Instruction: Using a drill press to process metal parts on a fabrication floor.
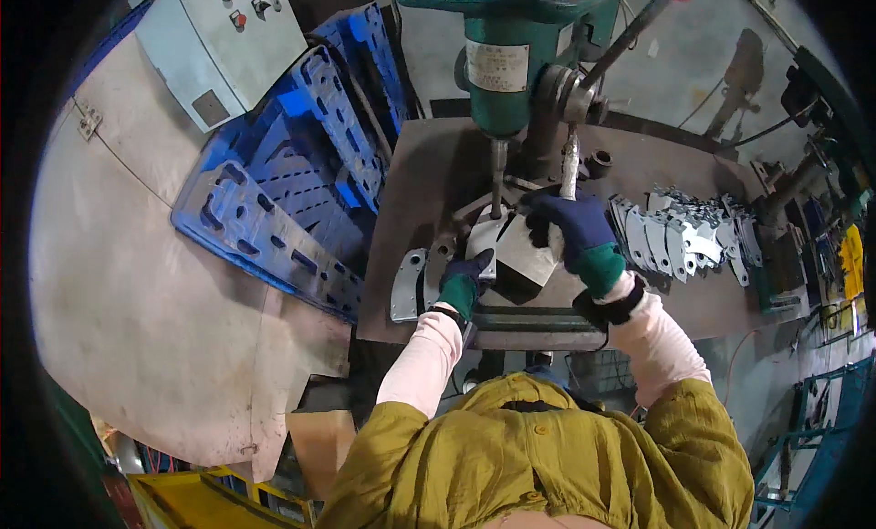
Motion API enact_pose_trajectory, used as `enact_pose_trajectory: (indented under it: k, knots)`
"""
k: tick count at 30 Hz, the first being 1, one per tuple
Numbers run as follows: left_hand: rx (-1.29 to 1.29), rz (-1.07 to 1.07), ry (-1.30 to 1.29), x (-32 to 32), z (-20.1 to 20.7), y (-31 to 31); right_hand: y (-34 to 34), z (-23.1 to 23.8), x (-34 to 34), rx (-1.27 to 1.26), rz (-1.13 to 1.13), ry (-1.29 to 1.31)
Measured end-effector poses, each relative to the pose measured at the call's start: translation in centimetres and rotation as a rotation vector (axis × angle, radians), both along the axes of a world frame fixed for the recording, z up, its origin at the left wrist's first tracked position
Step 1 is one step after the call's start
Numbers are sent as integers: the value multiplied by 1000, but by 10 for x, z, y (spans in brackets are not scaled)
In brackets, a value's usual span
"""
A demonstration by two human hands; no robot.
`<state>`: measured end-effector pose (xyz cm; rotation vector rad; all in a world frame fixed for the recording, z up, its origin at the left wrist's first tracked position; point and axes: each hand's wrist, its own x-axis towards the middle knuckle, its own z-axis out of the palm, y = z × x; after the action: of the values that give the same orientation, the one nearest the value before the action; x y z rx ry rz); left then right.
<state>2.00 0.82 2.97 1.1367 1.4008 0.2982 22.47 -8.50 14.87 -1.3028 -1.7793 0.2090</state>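
A green drill press (497, 82) stands in front of me. Its spindle and bit (498, 178) point down onto a light grey metal plate (484, 237). My left hand (464, 275), in a dark blue glove with a green cuff, is closed on the near end of this plate, thumb on top. My right hand (584, 230), gloved alike, is wrapped round the lower end of the white-wrapped feed lever (570, 164). Right of the bit sits a flat metal block (531, 254), partly hidden by that hand. Curved grey plates with holes (408, 285) lie left of my left hand.
Many curved metal plates (671, 242) are heaped on the brown worktable (712, 305) at right. A red-knobbed lever (634, 36) sticks up from the press. Blue plastic pallets (274, 223) and a grey control box (224, 46) stand at left. Blue racks (826, 420) are at lower right.
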Motion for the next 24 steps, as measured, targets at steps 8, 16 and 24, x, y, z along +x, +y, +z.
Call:
enact_pose_trajectory:
  k: [8, 16, 24]
  knots:
    - [338, 152, -212, -7, -26, -13, -13, 182, -41, -475, 462, 1635]
    - [82, 209, -457, -38, -23, -25, -2, 183, -31, -557, 575, 1461]
    - [833, 40, 134, -149, -77, -60, -30, 117, -7, -416, 247, 1365]
